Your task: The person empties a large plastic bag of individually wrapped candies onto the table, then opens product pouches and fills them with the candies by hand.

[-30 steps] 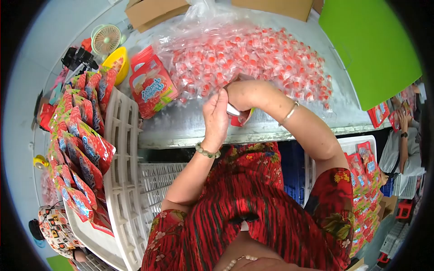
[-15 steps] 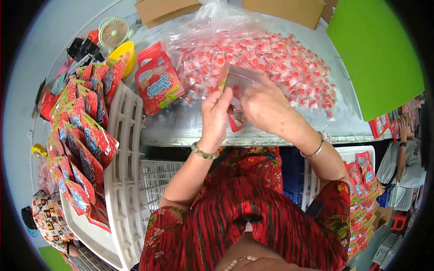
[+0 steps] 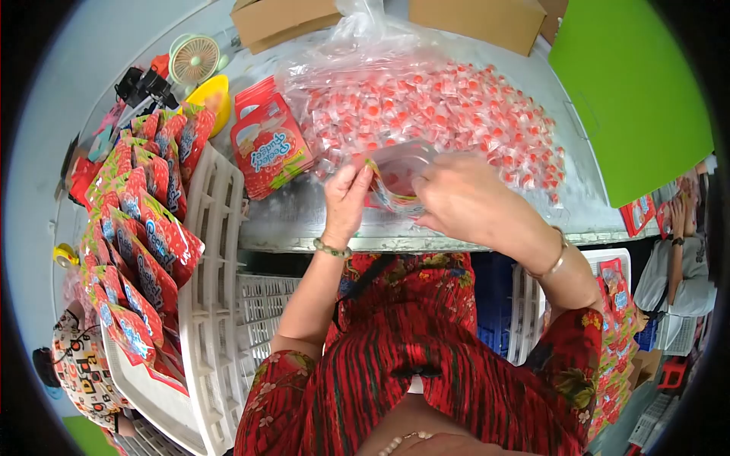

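A candy pouch (image 3: 404,156) with a silvery lining is held up with its mouth spread wide, over the near part of the table. My left hand (image 3: 347,199) pinches its left edge between thumb and fingers. Closed at the opposite edge is my right hand (image 3: 470,199), its fingertips partly hidden by the pouch and the hand itself. Just beyond both hands lies a heap of small red candies (image 3: 487,114) in clear wrappers. Left of the heap, a stack of flat red printed pouches (image 3: 270,140) rests on the table.
At left, a white crate (image 3: 209,304) holds several filled red pouches (image 3: 148,243). Behind it are a yellow bowl (image 3: 216,102) and a small fan (image 3: 194,59). Cardboard boxes (image 3: 475,21) and a green panel (image 3: 639,99) border the table. Another person's arm (image 3: 675,266) shows at right.
The pouch has been lowered toward me and its mouth opened into a wide round shape. Both hands have come down slightly, and the right one has moved a little to the right.
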`<control>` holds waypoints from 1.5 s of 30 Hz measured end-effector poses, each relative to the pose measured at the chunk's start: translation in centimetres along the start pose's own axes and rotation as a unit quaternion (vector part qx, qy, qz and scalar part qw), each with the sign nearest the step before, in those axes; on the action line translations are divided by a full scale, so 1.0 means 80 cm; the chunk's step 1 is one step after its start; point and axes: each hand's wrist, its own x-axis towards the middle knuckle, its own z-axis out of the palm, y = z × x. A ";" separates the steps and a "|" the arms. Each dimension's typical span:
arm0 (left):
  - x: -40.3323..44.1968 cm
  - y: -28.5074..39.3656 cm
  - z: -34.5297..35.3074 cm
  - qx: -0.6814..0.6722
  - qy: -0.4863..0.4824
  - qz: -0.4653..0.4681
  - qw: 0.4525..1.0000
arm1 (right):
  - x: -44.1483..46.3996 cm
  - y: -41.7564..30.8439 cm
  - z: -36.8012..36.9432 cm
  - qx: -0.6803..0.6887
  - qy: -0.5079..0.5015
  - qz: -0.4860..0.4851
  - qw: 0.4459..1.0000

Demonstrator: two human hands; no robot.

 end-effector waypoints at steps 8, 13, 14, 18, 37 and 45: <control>-0.021 -0.012 -0.011 -0.045 0.026 0.032 0.998 | 0.017 0.016 0.011 0.148 -0.100 -0.059 0.982; -0.025 0.001 -0.027 -0.068 0.012 0.014 0.997 | -0.011 0.036 0.018 0.127 0.207 0.011 0.970; -0.022 0.006 -0.030 0.007 -0.027 0.053 0.998 | -0.015 0.038 0.023 0.162 0.062 0.071 0.982; -0.003 0.042 -0.057 0.205 -0.205 0.144 0.946 | -0.029 0.034 0.048 0.126 0.001 0.083 0.989; -0.009 0.072 -0.010 0.332 -0.202 0.376 0.841 | -0.001 -0.007 0.043 0.027 0.095 -0.078 0.992; -0.004 0.079 -0.037 0.340 -0.187 0.372 0.843 | -0.027 0.011 0.048 0.030 0.071 -0.010 0.997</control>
